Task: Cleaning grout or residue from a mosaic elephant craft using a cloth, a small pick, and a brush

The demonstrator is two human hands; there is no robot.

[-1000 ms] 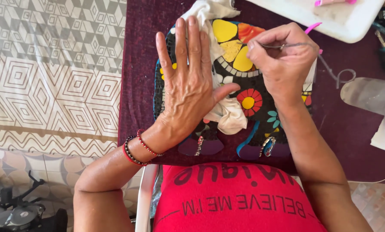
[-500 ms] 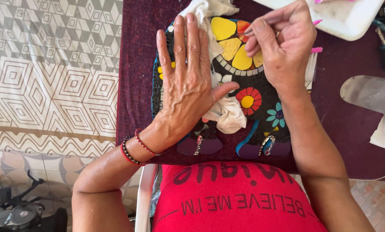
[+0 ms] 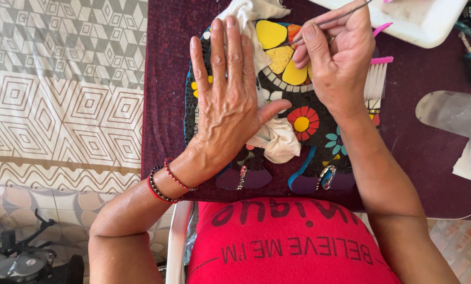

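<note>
Left hand lies flat, fingers spread, holding nothing, on the mosaic on the purple table, thumb on a white rag, while right hand pinches a thin metal pick over yellow tiles, near a white tray and pink brush.

Colourful mosaic piece flat on purple table, thin metal pick, white rag

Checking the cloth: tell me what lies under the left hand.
The left hand lies flat on a white cloth over the colourful mosaic piece. The tiles beneath the palm are hidden.
</note>
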